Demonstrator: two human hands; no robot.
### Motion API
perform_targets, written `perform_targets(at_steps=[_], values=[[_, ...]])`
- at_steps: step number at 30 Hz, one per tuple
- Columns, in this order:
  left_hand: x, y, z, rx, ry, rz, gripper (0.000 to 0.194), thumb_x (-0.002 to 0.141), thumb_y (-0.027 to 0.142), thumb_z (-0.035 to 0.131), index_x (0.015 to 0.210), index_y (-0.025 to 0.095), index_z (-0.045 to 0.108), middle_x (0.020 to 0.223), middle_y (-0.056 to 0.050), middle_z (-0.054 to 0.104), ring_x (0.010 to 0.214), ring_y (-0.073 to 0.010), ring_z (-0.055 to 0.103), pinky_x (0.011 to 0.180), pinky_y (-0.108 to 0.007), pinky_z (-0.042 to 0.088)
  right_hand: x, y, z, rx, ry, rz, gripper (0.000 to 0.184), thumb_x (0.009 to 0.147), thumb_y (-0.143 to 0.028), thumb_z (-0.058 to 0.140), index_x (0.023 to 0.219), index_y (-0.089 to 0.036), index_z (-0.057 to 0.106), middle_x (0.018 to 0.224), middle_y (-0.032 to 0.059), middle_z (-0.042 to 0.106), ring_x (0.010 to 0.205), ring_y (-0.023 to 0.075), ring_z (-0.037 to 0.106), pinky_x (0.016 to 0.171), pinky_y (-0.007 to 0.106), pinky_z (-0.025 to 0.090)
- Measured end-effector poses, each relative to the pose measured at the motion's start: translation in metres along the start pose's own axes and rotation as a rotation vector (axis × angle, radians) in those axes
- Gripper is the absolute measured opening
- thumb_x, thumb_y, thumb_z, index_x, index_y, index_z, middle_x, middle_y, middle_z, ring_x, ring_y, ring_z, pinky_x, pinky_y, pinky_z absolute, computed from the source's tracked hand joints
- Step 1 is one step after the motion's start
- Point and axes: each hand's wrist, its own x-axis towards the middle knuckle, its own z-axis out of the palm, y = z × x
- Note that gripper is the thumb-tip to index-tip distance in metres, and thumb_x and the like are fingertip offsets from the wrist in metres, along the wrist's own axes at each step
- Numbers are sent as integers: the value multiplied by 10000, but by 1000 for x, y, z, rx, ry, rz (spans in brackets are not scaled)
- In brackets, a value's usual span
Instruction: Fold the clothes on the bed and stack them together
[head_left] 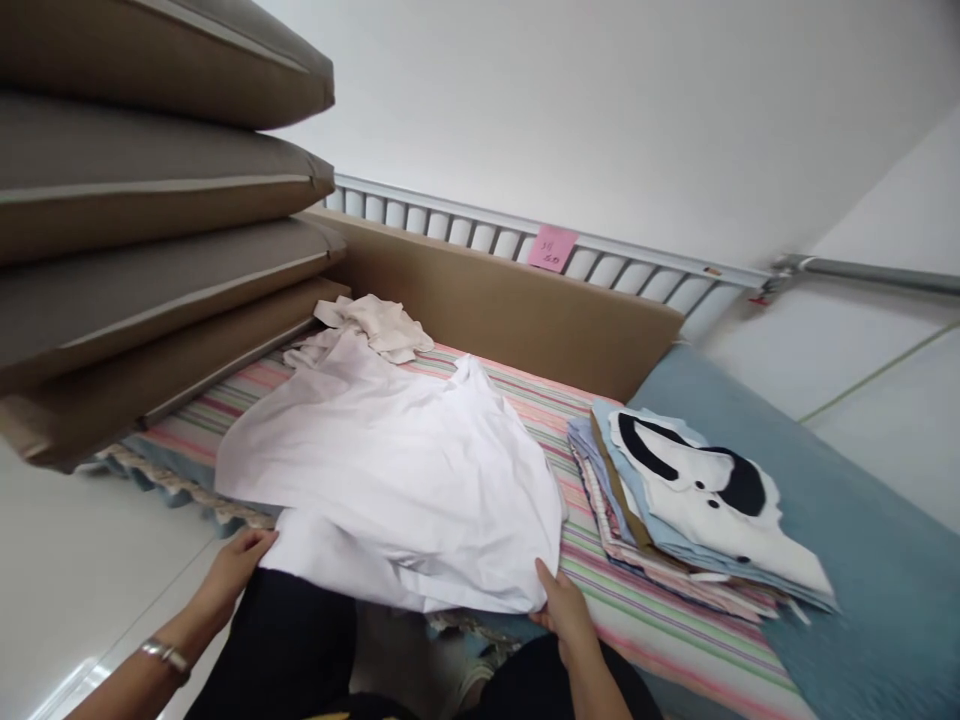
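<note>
The shirt [405, 450], plain white, lies across the striped cloth [652, 625], its near edge drooping past the front toward the person's dark-clad knees. The left hand [251, 548] pinches a near corner of it between thumb and fingers; the fingertips are partly lost against the fabric. The right hand [559, 600] pinches the other near corner, thumb on top, the fingers beneath mostly hidden. A silver band [165, 655] sits on the left wrist, and both forearms are cut off by the bottom of the view. The shirt's sleeves and collar are hard to tell apart in its folds. Its far left part meets a crumpled pale cloth [386, 325] whose shape cannot be made out. To the right lies a stack of folded clothes [690, 510], a white top with black trim and dark buttons uppermost; only edges show of the blue, brown and pink pieces under it. At left, brown cushions [157, 230] are piled up, cut off by the frame. A brown board [495, 310] stands behind, covering the lower part of the radiator [480, 235]. The pink note [553, 248] there bears writing too small to read.
</note>
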Motion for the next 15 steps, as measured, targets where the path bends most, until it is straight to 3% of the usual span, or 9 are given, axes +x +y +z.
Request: perform_targets(at_steps=[5, 8, 11, 13, 15], values=[[-11, 3, 3, 41, 26, 50, 546, 650, 702, 532, 673, 158, 572, 653, -23, 584, 681, -207, 556, 627, -300, 448, -14, 9, -1, 44, -44, -46, 579, 560, -593, 694, 948, -182, 568, 642, -16, 617, 555, 166, 583, 506, 303, 511], [-18, 5, 1, 52, -44, 179, 554, 708, 642, 544, 962, 154, 610, 992, -88, 645, 941, -260, 598, 825, -349, 478, -26, 13, 1, 99, -87, -4, 640, 513, -564, 753, 982, -170, 565, 708, 0, 657, 591, 182, 618, 552, 306, 522], [-19, 5, -3, 141, -169, 400, 695, 654, 537, 680, 1245, 213, 510, 1335, -116, 498, 1224, -290, 460, 1022, -392, 379, -36, 19, 8, 201, -151, 48, 690, 504, -511, 795, 1059, -185, 545, 882, 24, 690, 721, 204, 663, 625, 302, 539], [-16, 9, -5, 241, -215, 465, 639, 665, 464, 698, 1235, 231, 528, 1298, -109, 522, 1200, -282, 474, 1023, -402, 378, -38, 25, 17, 255, -177, 65, 700, 493, -473, 817, 1072, -196, 538, 935, 27, 691, 777, 212, 669, 643, 299, 546], [-11, 18, -6, 322, -202, 455, 433, 736, 385, 635, 1136, 227, 587, 1154, -91, 588, 1028, -248, 562, 939, -389, 438, -37, 30, 27, 277, -162, 93, 714, 427, -443, 846, 1028, -194, 551, 878, 26, 696, 760, 222, 670, 614, 303, 552]])
